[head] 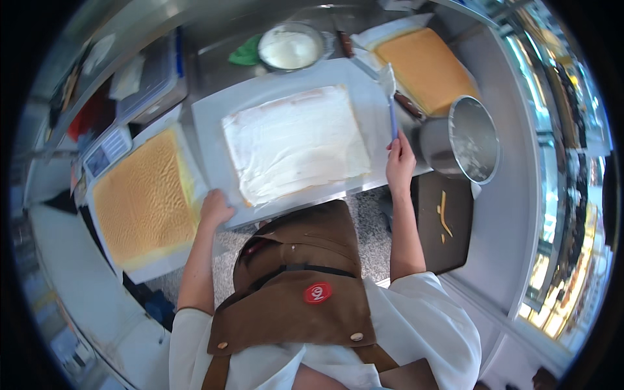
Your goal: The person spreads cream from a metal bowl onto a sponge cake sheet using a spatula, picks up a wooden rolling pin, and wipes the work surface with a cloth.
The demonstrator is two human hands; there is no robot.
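Observation:
A rectangular cake sheet spread with white cream [297,144] lies before me on white baking paper [209,122]. My right hand [401,163] grips the blue handle of a spatula [393,109], its pale, cream-smeared blade pointing away from me over the paper's right side. At the paper's near left corner is my left hand [216,208], its fingers curled and partly hidden, beside a second, uncoated cake sheet [146,200]. Whether those fingers pinch the paper or only rest on it cannot be seen.
A bowl of white cream [290,46] stands at the back beside a green cloth [245,50]. Another cake sheet [421,66] and a cream-smeared metal container [460,139] are at right, near a wooden-handled knife [408,105]. Below is a dark tray [456,219] with scraps; a lidded plastic box [151,83] stands left.

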